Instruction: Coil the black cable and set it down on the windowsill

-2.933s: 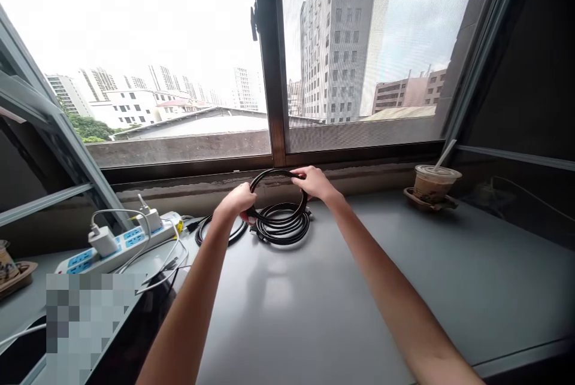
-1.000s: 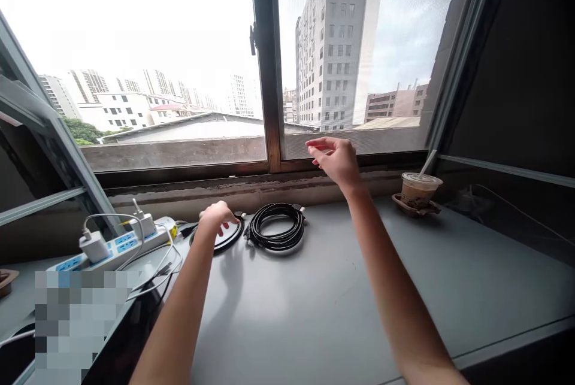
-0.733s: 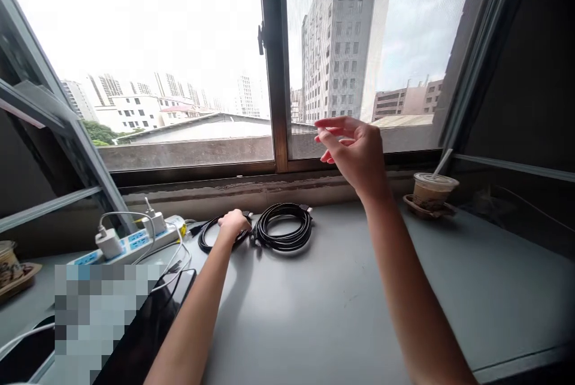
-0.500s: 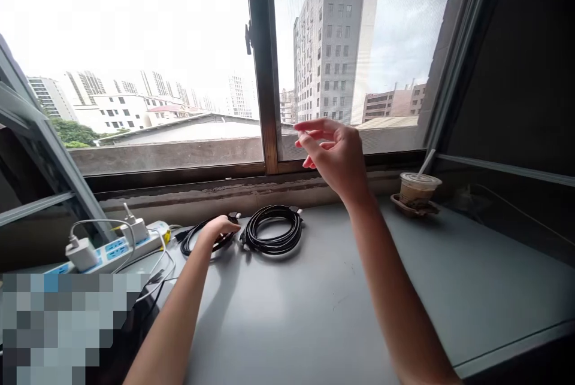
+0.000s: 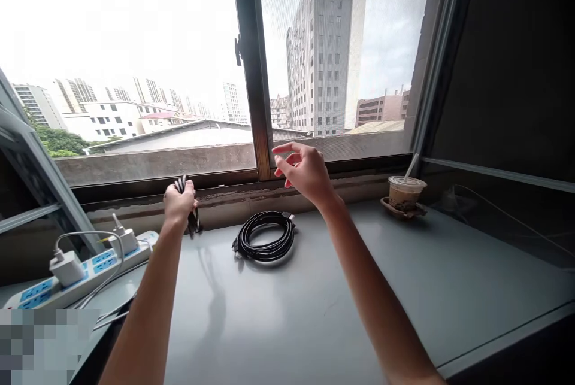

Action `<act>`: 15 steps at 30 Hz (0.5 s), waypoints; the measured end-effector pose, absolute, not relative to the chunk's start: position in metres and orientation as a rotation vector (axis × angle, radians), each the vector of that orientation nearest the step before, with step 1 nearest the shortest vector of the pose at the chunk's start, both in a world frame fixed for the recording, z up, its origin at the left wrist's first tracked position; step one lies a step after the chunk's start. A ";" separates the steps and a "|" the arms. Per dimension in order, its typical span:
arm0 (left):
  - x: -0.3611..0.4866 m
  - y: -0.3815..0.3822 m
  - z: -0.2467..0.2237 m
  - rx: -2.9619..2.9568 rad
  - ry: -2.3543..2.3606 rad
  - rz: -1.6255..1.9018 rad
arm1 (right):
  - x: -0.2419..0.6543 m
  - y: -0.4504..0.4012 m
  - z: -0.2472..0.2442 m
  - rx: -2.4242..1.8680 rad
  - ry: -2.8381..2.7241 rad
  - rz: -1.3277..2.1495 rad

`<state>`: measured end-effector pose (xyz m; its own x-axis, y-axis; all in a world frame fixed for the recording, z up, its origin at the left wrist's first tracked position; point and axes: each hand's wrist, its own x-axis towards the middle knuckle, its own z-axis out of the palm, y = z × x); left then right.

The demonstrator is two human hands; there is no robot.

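My left hand point(image 5: 178, 205) is closed round a coiled black cable point(image 5: 194, 223), raised above the back left of the grey desk. Part of that coil pokes out over the fingers and part hangs beside the palm. A second coiled black cable point(image 5: 265, 255) lies flat on the desk between my two arms, its pale-tipped ends showing at the sides. My right hand point(image 5: 308, 174) is held up in front of the window, above and to the right of that coil. Its thumb and fingers are curved and apart, with nothing visible between them.
On the left a white power strip point(image 5: 148, 240) carries two white plug adapters with cords. A lidded drink cup point(image 5: 406, 193) with a straw stands in a brown carrier at the back right of the desk point(image 5: 278, 325). The window frame point(image 5: 251, 73) rises behind.
My left hand has lifted the left coil off the desk. My right hand has shifted left and slightly lower in view, still holding nothing. The view has turned somewhat.
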<state>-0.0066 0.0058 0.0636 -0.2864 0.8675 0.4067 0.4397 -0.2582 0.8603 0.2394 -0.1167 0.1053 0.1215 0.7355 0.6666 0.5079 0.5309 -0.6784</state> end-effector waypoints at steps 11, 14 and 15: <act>0.039 -0.072 0.115 1.697 0.959 1.630 | 0.211 -0.122 0.097 -1.031 -1.798 0.222; 0.052 -0.094 0.120 1.706 0.860 1.609 | 0.202 -0.125 0.095 -0.924 -1.882 0.305; 0.056 -0.100 0.121 1.682 0.823 1.597 | 0.200 -0.126 0.095 -0.879 -1.910 0.343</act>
